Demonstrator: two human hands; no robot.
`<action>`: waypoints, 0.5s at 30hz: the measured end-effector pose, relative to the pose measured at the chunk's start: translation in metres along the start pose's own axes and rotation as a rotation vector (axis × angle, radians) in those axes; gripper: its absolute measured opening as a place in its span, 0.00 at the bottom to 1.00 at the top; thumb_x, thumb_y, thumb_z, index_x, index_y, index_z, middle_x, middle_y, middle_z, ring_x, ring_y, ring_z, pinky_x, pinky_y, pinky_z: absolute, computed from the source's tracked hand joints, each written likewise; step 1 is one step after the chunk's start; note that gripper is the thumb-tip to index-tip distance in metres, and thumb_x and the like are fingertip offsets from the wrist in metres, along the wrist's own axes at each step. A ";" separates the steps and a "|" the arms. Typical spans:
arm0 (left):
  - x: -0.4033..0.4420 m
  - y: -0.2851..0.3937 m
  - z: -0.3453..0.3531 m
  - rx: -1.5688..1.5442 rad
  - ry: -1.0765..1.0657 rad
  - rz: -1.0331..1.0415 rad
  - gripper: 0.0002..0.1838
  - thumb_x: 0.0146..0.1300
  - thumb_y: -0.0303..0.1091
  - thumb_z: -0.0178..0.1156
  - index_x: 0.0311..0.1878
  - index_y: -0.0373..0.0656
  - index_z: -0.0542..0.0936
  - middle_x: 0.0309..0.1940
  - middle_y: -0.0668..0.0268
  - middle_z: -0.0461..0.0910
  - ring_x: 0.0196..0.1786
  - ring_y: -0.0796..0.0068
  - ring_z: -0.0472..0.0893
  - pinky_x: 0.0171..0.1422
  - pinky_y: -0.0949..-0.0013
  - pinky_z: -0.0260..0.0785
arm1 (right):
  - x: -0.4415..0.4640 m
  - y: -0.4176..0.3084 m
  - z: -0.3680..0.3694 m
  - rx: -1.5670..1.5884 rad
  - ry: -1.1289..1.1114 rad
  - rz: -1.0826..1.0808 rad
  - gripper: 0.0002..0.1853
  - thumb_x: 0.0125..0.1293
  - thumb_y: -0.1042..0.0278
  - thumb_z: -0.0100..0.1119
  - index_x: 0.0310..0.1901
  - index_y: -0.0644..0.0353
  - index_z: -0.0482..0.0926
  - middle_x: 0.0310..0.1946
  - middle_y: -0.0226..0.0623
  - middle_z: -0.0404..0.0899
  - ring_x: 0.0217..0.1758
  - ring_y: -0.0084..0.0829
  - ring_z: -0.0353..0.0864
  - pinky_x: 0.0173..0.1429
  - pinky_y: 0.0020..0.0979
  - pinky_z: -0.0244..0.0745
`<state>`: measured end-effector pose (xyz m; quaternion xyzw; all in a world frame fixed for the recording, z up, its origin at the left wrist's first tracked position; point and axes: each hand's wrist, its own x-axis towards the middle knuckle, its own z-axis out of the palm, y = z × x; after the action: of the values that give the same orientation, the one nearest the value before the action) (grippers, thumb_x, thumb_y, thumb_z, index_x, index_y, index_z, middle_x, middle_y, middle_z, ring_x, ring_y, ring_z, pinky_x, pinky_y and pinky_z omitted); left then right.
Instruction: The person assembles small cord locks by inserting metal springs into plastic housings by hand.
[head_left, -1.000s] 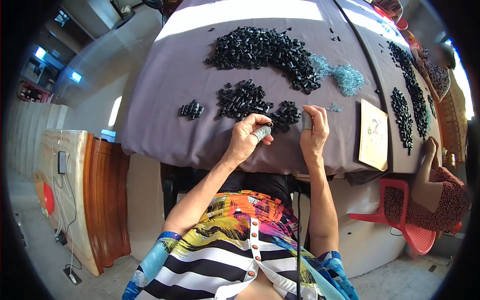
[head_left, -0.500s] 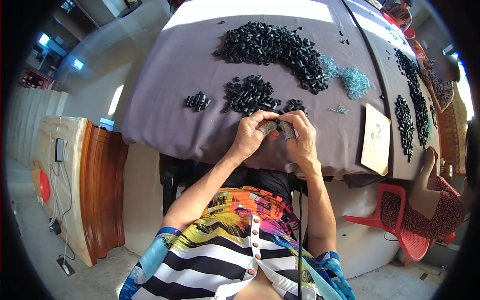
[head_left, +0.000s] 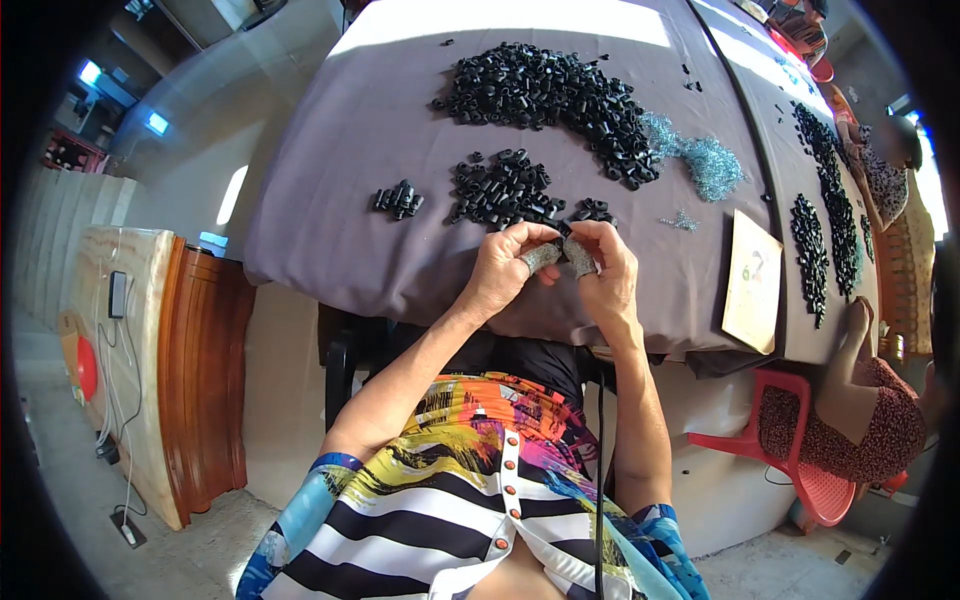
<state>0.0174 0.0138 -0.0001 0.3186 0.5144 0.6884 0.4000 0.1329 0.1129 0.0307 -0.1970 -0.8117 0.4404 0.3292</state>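
My left hand [head_left: 502,268] and my right hand [head_left: 612,275] meet at the near edge of the cloth-covered table. Both are closed, with fingertips pinching a small black tubular piece [head_left: 563,231] between them. Grey coverings wrap a digit on each hand. Just beyond the fingers lies a pile of black tubular pieces [head_left: 503,188], with a smaller cluster [head_left: 594,211] behind my right hand. A small group of black pieces [head_left: 398,200] sits to the left. Whether a tiny metal part is also in my fingers cannot be made out.
Farther back spreads a large heap of black pieces [head_left: 540,90], beside shiny bluish small parts [head_left: 712,168]. A printed card [head_left: 752,285] lies at the right. Another person sits on a red chair [head_left: 800,440] near more black pieces [head_left: 810,245]. A wooden cabinet [head_left: 205,380] stands left.
My hands stay together at the table edge. The fingertips have shifted slightly, and the black piece between them now shows more. The piles look unchanged.
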 end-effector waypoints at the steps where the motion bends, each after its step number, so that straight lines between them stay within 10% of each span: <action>1: -0.001 0.002 0.001 -0.006 -0.002 -0.004 0.11 0.60 0.17 0.50 0.45 0.35 0.75 0.31 0.65 0.79 0.30 0.81 0.78 0.36 0.77 0.74 | -0.001 0.004 0.000 0.037 0.006 0.041 0.19 0.43 0.92 0.47 0.37 0.63 0.74 0.33 0.41 0.75 0.37 0.35 0.78 0.41 0.29 0.73; 15: 0.002 -0.003 -0.008 -0.191 0.002 0.011 0.10 0.61 0.19 0.46 0.44 0.38 0.72 0.29 0.67 0.76 0.25 0.84 0.73 0.30 0.79 0.67 | -0.006 0.009 0.025 0.272 0.054 0.005 0.21 0.46 0.95 0.46 0.41 0.65 0.77 0.38 0.37 0.74 0.40 0.26 0.77 0.44 0.23 0.73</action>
<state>0.0106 0.0123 -0.0050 0.2812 0.4449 0.7369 0.4242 0.1200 0.0999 0.0112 -0.1643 -0.7348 0.5419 0.3734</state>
